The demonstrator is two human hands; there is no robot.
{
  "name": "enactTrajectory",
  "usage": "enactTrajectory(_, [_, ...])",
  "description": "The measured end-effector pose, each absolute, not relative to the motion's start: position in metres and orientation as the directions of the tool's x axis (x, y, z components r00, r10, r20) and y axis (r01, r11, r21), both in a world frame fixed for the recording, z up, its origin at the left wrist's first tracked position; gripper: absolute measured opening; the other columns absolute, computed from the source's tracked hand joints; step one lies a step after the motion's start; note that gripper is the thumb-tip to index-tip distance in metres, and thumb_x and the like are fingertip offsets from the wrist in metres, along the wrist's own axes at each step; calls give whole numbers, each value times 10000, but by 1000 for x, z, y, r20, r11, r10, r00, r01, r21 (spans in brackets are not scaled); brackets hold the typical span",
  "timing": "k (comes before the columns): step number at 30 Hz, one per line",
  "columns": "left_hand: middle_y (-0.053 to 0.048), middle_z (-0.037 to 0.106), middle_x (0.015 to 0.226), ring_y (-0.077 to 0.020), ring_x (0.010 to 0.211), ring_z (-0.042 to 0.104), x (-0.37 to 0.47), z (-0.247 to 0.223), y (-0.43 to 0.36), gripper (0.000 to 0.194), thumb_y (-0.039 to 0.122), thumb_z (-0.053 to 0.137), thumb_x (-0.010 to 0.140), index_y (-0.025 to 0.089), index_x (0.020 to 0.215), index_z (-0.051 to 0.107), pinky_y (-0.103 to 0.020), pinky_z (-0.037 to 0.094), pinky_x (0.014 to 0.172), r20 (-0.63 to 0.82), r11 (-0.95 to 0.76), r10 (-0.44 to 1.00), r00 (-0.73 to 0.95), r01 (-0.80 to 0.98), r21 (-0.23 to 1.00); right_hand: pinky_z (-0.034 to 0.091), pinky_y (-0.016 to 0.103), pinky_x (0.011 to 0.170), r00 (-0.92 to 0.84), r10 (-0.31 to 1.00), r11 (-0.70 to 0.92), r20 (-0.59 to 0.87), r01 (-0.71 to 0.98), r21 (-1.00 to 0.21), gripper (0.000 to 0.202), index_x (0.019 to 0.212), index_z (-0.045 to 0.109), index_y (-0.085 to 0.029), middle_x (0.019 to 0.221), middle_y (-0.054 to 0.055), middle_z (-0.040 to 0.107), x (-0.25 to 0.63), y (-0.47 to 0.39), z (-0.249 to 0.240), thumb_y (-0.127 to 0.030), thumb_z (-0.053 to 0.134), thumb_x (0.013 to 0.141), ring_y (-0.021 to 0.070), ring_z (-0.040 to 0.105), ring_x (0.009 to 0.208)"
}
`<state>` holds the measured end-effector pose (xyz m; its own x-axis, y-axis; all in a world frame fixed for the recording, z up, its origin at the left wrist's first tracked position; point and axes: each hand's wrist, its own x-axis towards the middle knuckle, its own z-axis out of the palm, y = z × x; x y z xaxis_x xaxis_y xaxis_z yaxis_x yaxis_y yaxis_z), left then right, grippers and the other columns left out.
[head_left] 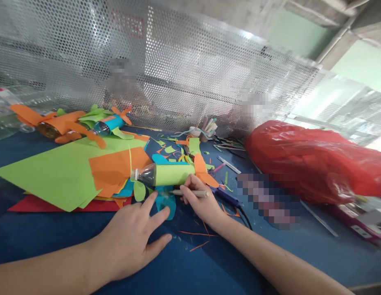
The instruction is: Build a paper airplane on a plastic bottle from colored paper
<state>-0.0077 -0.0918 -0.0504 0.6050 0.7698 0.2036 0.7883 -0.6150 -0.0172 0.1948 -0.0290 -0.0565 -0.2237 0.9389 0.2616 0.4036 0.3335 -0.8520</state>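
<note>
A clear plastic bottle [147,175] lies on its side, wrapped in green paper [174,174], with an orange paper piece [201,168] at its right end. Blue paper [167,207] sticks out below the bottle, towards me. My right hand [198,196] grips a grey pen [193,193], its tip over that blue paper near the bottle. Fingers spread, my left hand [138,233] rests at the left of the blue paper, with fingertips touching it. A small green paper piece [139,191] lies by the bottle neck.
Coloured paper sheets [55,170] are stacked at the left, with paper-covered bottles [110,124] behind. Paper scraps and scissors [185,157] lie beyond the bottle. A purple-blue corded tool [227,196] is at the right, before a big red plastic bag [294,159]. A perforated metal screen [193,69] stands behind.
</note>
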Motion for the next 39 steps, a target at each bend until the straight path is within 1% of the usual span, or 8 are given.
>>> enactTrajectory(5, [-269,534,1333,-364,970,683,-9,-52,-91,442,451,427,948,213,1284,586,-502,573,736,209,-621,764,610,784,-17,409,247,533,-193,946,317,262,364,-876,185,716,388,-241,497,-83,483,194,-28,-55,-279,496,862,130,513,499])
enactTrajectory(9, [-274,516,1345,-381,992,672,-8,-51,-91,459,467,400,954,207,1280,591,-511,568,738,201,-618,769,608,786,-15,396,243,514,-190,952,293,242,325,-899,199,721,412,-235,488,-68,521,193,-29,-52,-332,463,886,124,486,472])
enactTrajectory(15, [-271,505,1353,-395,989,669,-9,-51,-90,487,516,373,947,235,1278,596,-526,565,728,174,-627,767,618,779,2,403,239,512,-178,958,267,226,263,-927,183,695,447,-224,521,-53,541,193,-30,-51,-325,499,839,119,494,489])
enactTrajectory(18, [-256,505,1358,-387,995,667,-9,-48,-92,472,516,386,942,257,1273,601,-526,559,756,166,-616,777,607,788,2,401,244,504,-170,960,261,224,244,-934,184,699,437,-227,500,-59,532,193,-28,-52,-329,479,846,119,486,472])
enactTrajectory(20, [-251,509,1355,-384,988,669,-9,-47,-93,462,513,392,941,269,1270,604,-527,557,761,160,-617,777,608,787,3,390,241,500,-177,959,260,221,244,-934,170,708,451,-226,484,-69,517,193,-28,-53,-324,495,839,118,482,467])
enactTrajectory(25, [-257,521,1336,-383,992,667,-10,-47,-92,468,516,387,942,267,1278,596,-524,558,757,164,-632,766,621,775,19,388,238,513,-194,953,280,234,261,-924,184,688,453,-222,514,-76,522,194,-28,-56,-292,605,765,112,486,485])
enactTrajectory(32, [-254,527,1333,-364,969,677,-9,-50,-91,459,514,378,945,291,1292,579,-516,563,742,178,-635,762,622,772,25,373,243,520,-194,951,292,242,298,-909,214,672,412,-230,467,-87,491,197,-25,-58,-272,559,821,119,473,487])
enactTrajectory(39, [-249,537,1328,-352,927,690,-7,-51,-91,427,489,400,943,309,1274,599,-505,569,731,191,-616,775,602,788,13,367,236,508,-215,955,266,206,312,-912,199,701,413,-232,503,-80,506,197,-26,-59,-278,546,842,112,463,478])
